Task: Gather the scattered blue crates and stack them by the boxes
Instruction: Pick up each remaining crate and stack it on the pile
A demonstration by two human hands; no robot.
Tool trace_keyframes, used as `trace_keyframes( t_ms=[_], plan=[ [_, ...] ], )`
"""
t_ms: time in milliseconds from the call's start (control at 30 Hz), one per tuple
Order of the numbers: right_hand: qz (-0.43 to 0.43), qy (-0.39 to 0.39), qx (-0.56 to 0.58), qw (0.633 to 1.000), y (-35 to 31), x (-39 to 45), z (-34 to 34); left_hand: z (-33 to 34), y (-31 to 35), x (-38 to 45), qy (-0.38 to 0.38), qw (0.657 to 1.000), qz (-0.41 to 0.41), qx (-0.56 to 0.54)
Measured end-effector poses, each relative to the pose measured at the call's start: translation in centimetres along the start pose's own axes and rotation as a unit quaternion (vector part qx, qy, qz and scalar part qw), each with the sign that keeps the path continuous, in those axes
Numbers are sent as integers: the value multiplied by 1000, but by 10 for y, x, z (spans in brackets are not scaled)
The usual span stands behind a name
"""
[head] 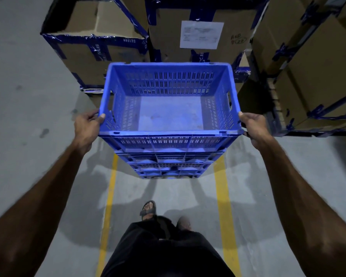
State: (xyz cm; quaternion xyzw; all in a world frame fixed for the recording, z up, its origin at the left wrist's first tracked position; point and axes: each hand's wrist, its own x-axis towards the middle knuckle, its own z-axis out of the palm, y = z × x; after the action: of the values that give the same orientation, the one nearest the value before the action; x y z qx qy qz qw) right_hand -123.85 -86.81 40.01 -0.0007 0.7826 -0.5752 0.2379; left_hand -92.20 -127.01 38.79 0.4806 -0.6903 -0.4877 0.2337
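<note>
Gripping the top blue crate [169, 100] at its near corners, left hand [87, 124] and right hand [254, 126] curled over the rim atop the stack of crates [169, 162], risking a skewed seat and toppling, with cardboard boxes [200, 33] close behind and yellow floor lines [222, 196] flanking.

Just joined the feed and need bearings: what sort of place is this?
Probably a warehouse aisle: taped cardboard boxes stacked ahead, yellow floor lines on concrete, and stacked blue crates held by both hands.
</note>
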Motion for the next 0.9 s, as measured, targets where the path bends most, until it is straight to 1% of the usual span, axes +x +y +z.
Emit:
trace_keyframes(
  t_ms=[100,233,600,900],
  plan=[
    [-4,-5,-1,1000,0,0,1,0,0,0,-4,1000,1,-2],
    [-4,10,3,1000,2,3,2,0,2,-1,-14,1000,1,-1],
    [0,17,7,1000,-4,6,2,-3,2,-6,-24,1000,1,-10],
    [-2,16,10,1000,-1,8,1,-1,6,-9,-8,1000,-6,-11]
  ],
)
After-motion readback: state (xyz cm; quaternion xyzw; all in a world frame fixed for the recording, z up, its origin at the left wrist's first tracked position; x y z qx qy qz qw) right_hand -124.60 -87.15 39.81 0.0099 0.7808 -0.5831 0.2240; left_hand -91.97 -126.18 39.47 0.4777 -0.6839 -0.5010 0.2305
